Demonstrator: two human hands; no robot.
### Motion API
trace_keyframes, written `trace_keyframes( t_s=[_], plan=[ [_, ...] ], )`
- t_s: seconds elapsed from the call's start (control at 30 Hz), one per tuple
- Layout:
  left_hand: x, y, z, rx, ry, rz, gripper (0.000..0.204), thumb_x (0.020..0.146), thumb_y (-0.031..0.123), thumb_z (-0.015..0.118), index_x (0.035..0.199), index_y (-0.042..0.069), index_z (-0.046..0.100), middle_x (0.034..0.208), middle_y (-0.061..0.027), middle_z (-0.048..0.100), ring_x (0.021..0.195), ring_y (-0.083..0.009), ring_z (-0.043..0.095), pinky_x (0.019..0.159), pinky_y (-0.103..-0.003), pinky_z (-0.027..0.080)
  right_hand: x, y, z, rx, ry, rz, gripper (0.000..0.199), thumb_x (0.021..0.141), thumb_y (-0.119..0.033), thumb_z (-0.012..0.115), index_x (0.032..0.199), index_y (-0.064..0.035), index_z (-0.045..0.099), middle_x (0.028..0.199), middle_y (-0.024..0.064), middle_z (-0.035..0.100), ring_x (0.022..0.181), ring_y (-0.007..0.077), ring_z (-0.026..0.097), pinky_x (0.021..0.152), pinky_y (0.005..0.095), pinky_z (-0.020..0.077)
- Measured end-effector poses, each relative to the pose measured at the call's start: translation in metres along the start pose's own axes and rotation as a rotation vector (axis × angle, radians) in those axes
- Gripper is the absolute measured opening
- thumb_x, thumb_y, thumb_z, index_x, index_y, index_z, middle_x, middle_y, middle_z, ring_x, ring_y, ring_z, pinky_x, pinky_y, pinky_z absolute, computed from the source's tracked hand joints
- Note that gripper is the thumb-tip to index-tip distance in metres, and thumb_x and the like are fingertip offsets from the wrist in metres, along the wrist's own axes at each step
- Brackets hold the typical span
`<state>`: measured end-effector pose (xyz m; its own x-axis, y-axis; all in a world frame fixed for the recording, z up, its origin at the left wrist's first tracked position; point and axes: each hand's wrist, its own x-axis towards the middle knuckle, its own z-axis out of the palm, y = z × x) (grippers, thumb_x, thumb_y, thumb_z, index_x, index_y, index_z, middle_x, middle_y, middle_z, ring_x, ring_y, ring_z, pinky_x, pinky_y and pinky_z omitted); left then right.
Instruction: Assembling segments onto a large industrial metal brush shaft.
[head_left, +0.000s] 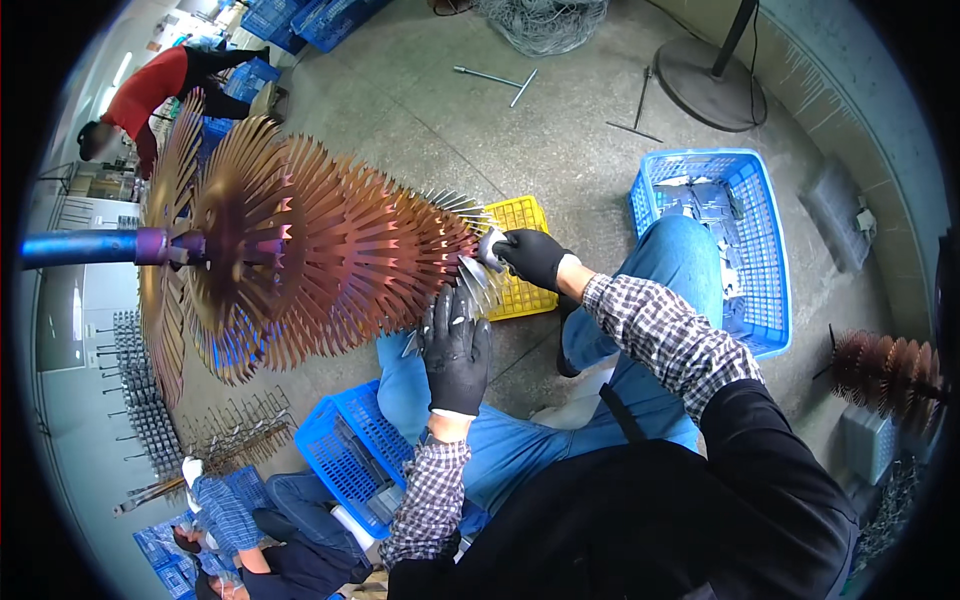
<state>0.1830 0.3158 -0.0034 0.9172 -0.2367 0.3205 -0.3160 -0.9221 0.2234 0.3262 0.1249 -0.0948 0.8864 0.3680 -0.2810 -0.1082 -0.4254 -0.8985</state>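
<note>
A long rack [330, 245] of purple-bronze metal blades, set in fanned rings, stretches across the left half. Its tip carries a few bright silver blades [480, 284]. Both my hands wear black gloves. My right hand [532, 260] is closed on a small silvery-white piece [491, 248] at the tip; its exact kind cannot be made out. Just below, my left hand [456, 355] lies against the lower blades, its fingers stretched out and its thumb apart. A blue pole [80, 248] runs out of the rack's other end.
Under the tip sits a yellow basket [525, 300]. Blue baskets with flat metal pieces stand right [770, 250] and lower left [330, 440]. T-shaped tools [500, 82] and a round black stand base [710, 90] are on the floor. Two people work leftward, one in red [150, 95].
</note>
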Motion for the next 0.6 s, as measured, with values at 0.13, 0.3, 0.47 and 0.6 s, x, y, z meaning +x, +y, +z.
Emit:
trace_keyframes(
  t_s=[0.13,0.3,0.47,0.6],
  plan=[
    [0.002,-0.004,0.008,0.048,-0.042,-0.042,0.057,0.100,0.022,0.066,0.152,0.002,0.052,0.157,-0.0224,0.051,0.127,-0.0419,0.059,0.111,-0.051,0.044,-0.001,-0.006,0.004,-0.054,-0.025,-0.034,0.037,0.102,-0.034,0.054,0.099,-0.0019,0.072,0.090,0.0171,0.074,0.078,0.0337,0.068,0.075,0.0427,0.0536],
    [0.008,-0.007,0.015,0.071,-0.065,-0.100,0.059,0.101,0.027,0.065,0.153,0.002,0.051,0.154,-0.0240,0.053,0.121,-0.0423,0.061,0.105,-0.050,0.047,-0.001,-0.009,0.009,-0.094,-0.044,-0.058,0.038,0.102,-0.035,0.052,0.098,-0.0018,0.072,0.097,0.0209,0.076,0.086,0.0411,0.069,0.082,0.0475,0.0536],
    [0.015,-0.008,0.018,0.081,-0.055,-0.127,0.060,0.102,0.030,0.064,0.153,0.002,0.051,0.146,-0.0253,0.059,0.110,-0.0429,0.065,0.096,-0.049,0.051,0.000,-0.004,0.015,-0.105,-0.032,-0.090,0.038,0.102,-0.035,0.053,0.098,-0.0020,0.071,0.095,0.0208,0.075,0.086,0.0408,0.069,0.082,0.0472,0.0538],
    [0.019,-0.010,0.019,0.090,-0.056,-0.147,0.059,0.103,0.032,0.063,0.152,0.001,0.051,0.136,-0.0256,0.064,0.102,-0.0428,0.067,0.089,-0.049,0.054,-0.001,-0.007,0.013,-0.115,-0.031,-0.121,0.039,0.103,-0.035,0.053,0.097,-0.0022,0.071,0.095,0.0206,0.075,0.086,0.0405,0.069,0.081,0.0470,0.0539]
  ],
)
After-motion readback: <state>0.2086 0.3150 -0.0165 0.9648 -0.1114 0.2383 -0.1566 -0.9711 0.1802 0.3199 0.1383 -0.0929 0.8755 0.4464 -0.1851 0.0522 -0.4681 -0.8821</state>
